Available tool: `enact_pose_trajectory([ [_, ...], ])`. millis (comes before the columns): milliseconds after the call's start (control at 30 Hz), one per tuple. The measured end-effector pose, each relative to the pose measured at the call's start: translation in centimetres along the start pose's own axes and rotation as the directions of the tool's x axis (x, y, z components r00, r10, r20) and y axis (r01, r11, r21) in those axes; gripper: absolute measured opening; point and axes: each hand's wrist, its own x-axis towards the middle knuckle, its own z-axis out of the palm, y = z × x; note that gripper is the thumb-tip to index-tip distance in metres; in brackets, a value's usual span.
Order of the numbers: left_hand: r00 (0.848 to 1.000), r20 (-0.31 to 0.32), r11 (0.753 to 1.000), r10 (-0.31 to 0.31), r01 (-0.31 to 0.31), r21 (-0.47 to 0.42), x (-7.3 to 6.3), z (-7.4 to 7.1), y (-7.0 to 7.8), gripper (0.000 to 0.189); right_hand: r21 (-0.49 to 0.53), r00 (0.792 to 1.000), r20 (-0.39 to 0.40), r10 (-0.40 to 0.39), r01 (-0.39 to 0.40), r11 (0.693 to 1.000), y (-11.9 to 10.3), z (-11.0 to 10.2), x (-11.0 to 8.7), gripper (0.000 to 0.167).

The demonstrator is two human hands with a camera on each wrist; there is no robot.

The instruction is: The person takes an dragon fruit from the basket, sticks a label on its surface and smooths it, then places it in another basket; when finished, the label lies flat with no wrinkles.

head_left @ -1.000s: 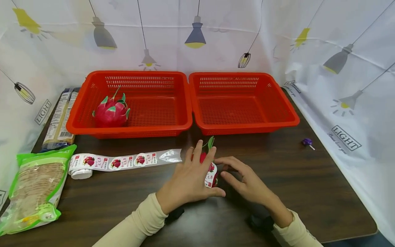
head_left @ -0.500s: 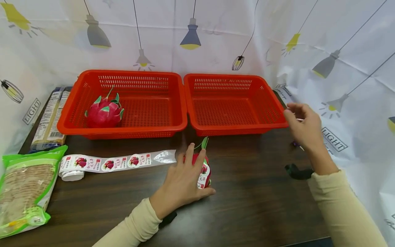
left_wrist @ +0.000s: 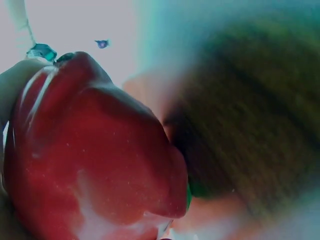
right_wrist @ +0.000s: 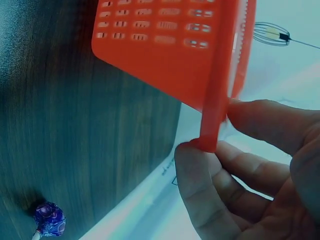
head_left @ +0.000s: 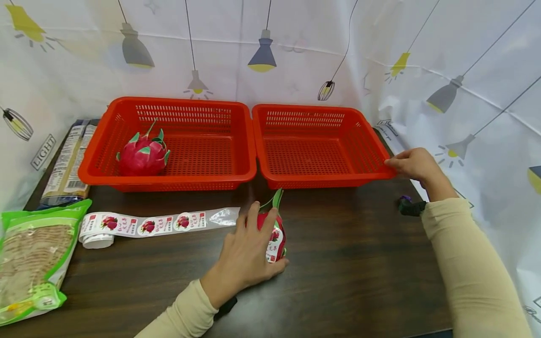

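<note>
In the head view my left hand (head_left: 243, 256) lies over a dragon fruit (head_left: 276, 237) on the table, fingers on its far side and thumb on its near side. A white label is on the fruit, and a green leafy tip points away from me. The red fruit (left_wrist: 100, 155) fills much of the left wrist view. My right hand (head_left: 418, 169) pinches the right rim of the right red basket (head_left: 321, 180). The right wrist view shows thumb and fingers on either side of that basket rim (right_wrist: 212, 115).
A left red basket (head_left: 186, 180) holds another dragon fruit (head_left: 143, 155). A label strip (head_left: 160, 223) unrolls across the table (head_left: 338, 263). At left lie a green-edged bag of bread slices (head_left: 38, 263) and another packet (head_left: 69, 159). A purple-wrapped lollipop (right_wrist: 49, 218) lies near the right wrist.
My right hand has left the labelled dragon fruit, moved right and away from me, and now grips the right basket's rim. The left hand has stayed on the fruit.
</note>
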Motion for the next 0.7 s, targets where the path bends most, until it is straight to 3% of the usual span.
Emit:
enact_pose_trajectory([
  [167, 0.998, -0.057, 1.0, -0.017, 0.016, -0.018, -0.2, 0.2, 0.0, 0.102, -0.012, 1.0, 0.001, -0.005, 0.005, 1.0, -0.1, 0.4, 0.2, 0.054],
  [433, 0.998, -0.021, 0.992, -0.067, 0.064, -0.109, -0.6, -0.4, -0.1, 0.097, -0.034, 1.0, -0.013, -0.025, 0.024, 0.999, 0.2, 0.6, 0.6, 0.052],
  [567, 0.998, 0.004, 0.984, -0.069, 0.069, -0.165, -1.5, -1.8, 0.2, 0.095, -0.062, 1.0, -0.015, -0.025, 0.024, 0.998, 0.2, 0.5, 0.6, 0.053],
  [700, 0.999, -0.014, 0.983, -0.035, 0.032, -0.18, -2.6, -4.4, 1.2, 0.095, -0.108, 0.999, -0.026, -0.041, 0.038, 0.993, -0.1, 0.2, 0.4, 0.052],
])
